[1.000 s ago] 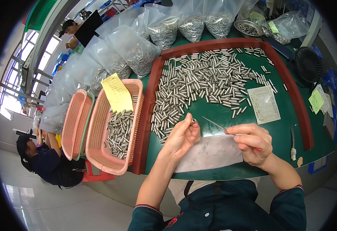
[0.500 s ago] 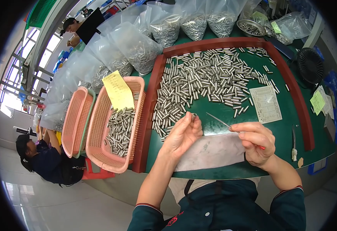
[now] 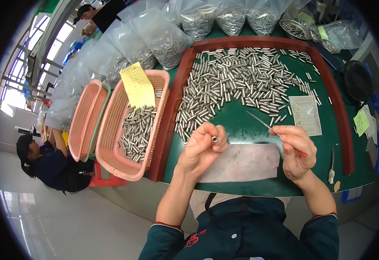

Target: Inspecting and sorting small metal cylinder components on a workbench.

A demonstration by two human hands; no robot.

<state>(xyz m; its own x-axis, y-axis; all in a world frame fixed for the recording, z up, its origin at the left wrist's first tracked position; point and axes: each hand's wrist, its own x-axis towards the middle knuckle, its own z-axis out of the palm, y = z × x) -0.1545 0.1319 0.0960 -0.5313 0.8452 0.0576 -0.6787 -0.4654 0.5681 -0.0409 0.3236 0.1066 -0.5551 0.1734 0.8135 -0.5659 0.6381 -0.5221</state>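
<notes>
Forearms [image 3: 174, 197] are slanting inward over the near edge of the green worktop [image 3: 237, 125], elbows bending. The left hand [image 3: 203, 146] is curling its fingers in, thumb and fingertips closing on one small metal tube [image 3: 214, 139], whose hollow end is showing. The right hand [image 3: 298, 151] is pinching a thin pointed tool [image 3: 258, 120] between thumb and fingertips; the shaft is pointing toward the worktop's far left corner, and a red end is showing below the fingers. A gap is separating the two hands, and the tip is hanging clear of the tube. A pale cloth [image 3: 241, 164] is lying along the near edge; whether either hand is touching it, I cannot tell. Loose tubes [image 3: 241, 76] are lying heaped toward the far edge inside a red-brown frame [image 3: 250, 41], a printed card [image 3: 305, 116] is resting near their right side, and a pink basket [image 3: 111, 143] holding more tubes is sitting left of the frame.
</notes>
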